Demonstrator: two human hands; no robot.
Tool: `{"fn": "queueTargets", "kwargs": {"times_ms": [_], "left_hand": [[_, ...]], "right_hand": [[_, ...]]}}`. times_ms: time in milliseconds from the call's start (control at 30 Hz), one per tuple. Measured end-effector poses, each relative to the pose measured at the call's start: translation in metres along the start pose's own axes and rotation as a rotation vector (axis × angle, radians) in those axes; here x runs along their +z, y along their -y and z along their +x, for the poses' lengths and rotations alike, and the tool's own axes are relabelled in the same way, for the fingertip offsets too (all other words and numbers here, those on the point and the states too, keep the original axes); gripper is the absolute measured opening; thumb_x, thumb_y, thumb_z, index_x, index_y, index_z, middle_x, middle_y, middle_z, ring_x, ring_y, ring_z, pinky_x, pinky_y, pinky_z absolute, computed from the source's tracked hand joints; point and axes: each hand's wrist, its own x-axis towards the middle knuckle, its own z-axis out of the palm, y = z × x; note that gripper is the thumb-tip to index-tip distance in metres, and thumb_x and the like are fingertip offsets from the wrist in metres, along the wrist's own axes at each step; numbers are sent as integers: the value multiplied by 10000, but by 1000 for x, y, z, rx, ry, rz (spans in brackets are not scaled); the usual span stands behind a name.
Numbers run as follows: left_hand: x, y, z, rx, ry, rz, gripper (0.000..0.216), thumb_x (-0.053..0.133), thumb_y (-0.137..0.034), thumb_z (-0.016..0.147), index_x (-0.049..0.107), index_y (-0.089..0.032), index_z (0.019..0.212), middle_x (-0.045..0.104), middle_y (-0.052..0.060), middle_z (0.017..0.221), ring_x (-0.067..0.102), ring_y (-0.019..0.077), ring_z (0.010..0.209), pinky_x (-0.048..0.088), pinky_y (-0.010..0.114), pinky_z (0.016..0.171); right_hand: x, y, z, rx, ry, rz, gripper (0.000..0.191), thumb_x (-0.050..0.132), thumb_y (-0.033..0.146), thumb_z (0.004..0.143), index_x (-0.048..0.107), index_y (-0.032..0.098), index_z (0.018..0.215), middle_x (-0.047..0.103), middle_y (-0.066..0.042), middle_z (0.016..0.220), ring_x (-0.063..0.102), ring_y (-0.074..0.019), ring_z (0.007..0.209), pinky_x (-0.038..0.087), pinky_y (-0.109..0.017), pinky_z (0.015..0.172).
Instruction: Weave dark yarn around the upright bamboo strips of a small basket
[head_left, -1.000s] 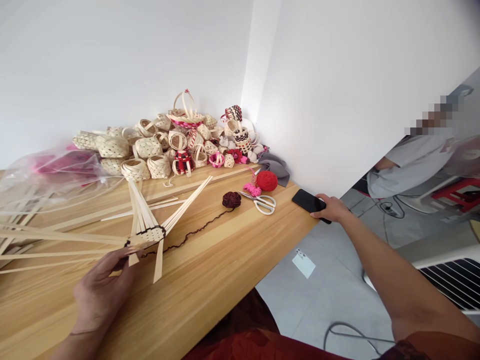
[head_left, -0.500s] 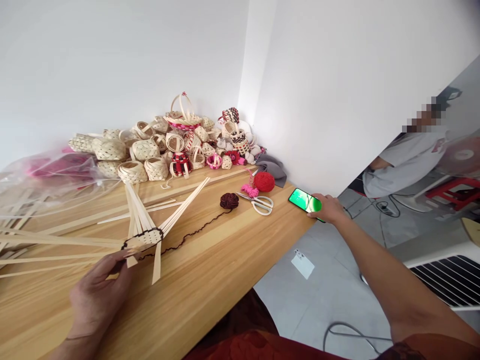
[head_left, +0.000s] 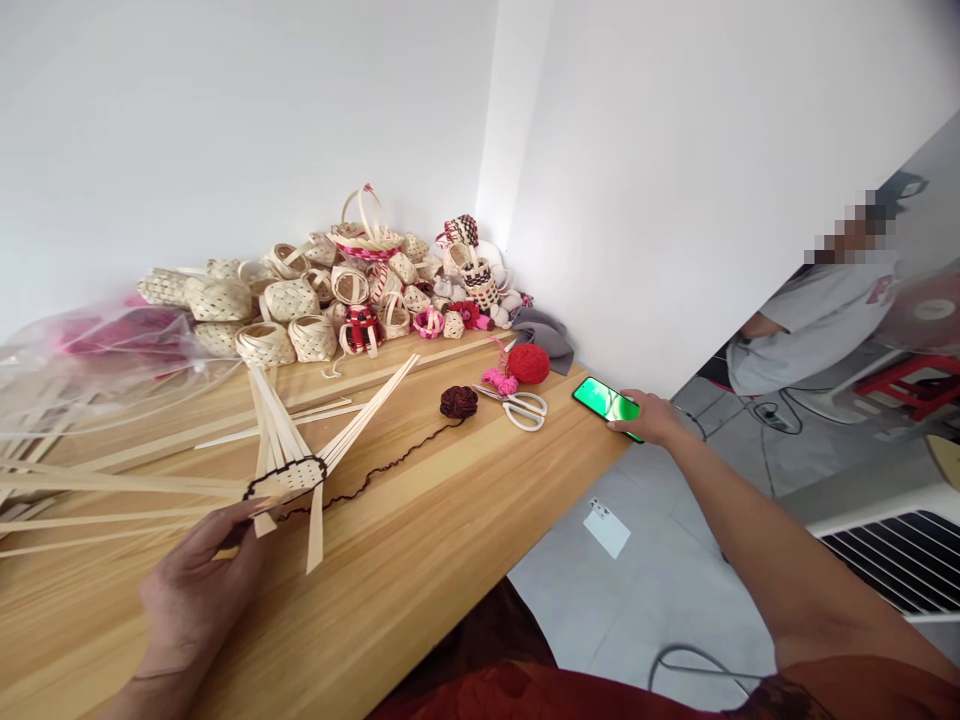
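Note:
My left hand (head_left: pixel 201 575) pinches the near edge of a partly woven basket base (head_left: pixel 291 480), whose pale flat strips (head_left: pixel 367 420) fan out on several sides. Dark brown yarn (head_left: pixel 382 467) edges the base and trails over the table to a small brown ball (head_left: pixel 458 402). At the table's right corner, my right hand (head_left: pixel 646 417) grips the near end of a smartphone (head_left: pixel 596 397) with a lit green screen. The phone lies at the table edge, its far end over the wood. White-handled scissors (head_left: pixel 525 408) lie between the brown ball and the phone.
Several small woven baskets (head_left: pixel 292 300) are piled against the wall. A red yarn ball (head_left: pixel 529 363) and pink yarn (head_left: pixel 499 380) sit behind the scissors. Clear plastic wrap (head_left: pixel 112 340) lies at left. Beyond the table's right edge (head_left: pixel 555 525), a person (head_left: pixel 810 320) sits.
My right hand and the phone have shifted slightly left, a little further onto the table. My left hand stays in place on the basket base.

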Motion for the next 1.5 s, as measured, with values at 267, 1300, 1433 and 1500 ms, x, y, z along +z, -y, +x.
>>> {"fn": "queueTargets", "kwargs": {"times_ms": [267, 1300, 1433, 1500], "left_hand": [[-2, 0, 2, 32, 16, -5, 248, 635, -404, 781, 745, -206, 883, 764, 19, 846, 670, 135, 622, 516, 228, 652], [-1, 7, 0, -21, 18, 35, 261, 649, -431, 756, 732, -215, 874, 755, 19, 812, 703, 177, 702, 489, 238, 624], [-3, 1, 0, -37, 31, 23, 278, 649, -453, 770, 733, -208, 871, 760, 26, 837, 696, 169, 693, 496, 236, 634], [-4, -2, 0, -38, 33, 30, 278, 651, -460, 778, 731, -207, 862, 760, 24, 840, 688, 164, 685, 499, 235, 639]], "right_hand": [[12, 17, 7, -20, -18, 111, 769, 680, 620, 749, 543, 250, 1409, 666, -100, 1283, 590, -341, 1183, 483, -410, 919], [40, 157, -127, -438, -441, 399, 223, 585, 355, 912, 732, 264, 1052, 664, -72, 1287, 444, -334, 1331, 269, -517, 1064], [34, 177, -145, -565, -417, 570, 147, 590, 275, 912, 730, 241, 881, 736, -65, 1047, 556, -290, 1181, 326, -488, 1028], [29, 193, -155, -673, -331, 698, 153, 595, 271, 910, 701, 221, 813, 736, -63, 923, 617, -254, 1022, 409, -451, 970]]}}
